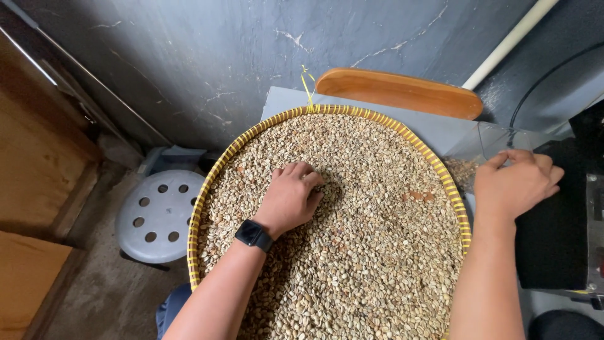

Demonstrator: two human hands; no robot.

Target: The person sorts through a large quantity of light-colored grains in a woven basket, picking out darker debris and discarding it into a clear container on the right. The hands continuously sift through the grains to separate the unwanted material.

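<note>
You are sitting over a wide, round woven tray (207,189) with a yellow-bound rim, and it is taking up most of your view; it is carrying a thick, even layer of pale green-brown beans (371,252) that is reaching almost to the rim on every side; behind it a grey sheet (453,133) is covering the work surface, with a curved wooden board (402,93) lying along the dark wall, and to your left a grey perforated stool (157,214) is standing on the concrete floor, well below the tray; at the right edge a clear plastic bag (481,148) is holding a few beans beside a black machine (557,233); your left hand (290,196), with a black watch (253,235) on its wrist, is resting palm down in the middle of the bean layer, fingers curled and raking into the beans rather than gripping any one thing; your right hand (514,182) is hovering just outside the rim, fingers bent and pinching at the bag's edge, though whether they are actually gripping it I cannot tell; with the beans lying so close to the rim, a hard sweep is likely to be pushing some over the edge onto the floor, and leaning weight on that hand could be tipping the tray.
</note>
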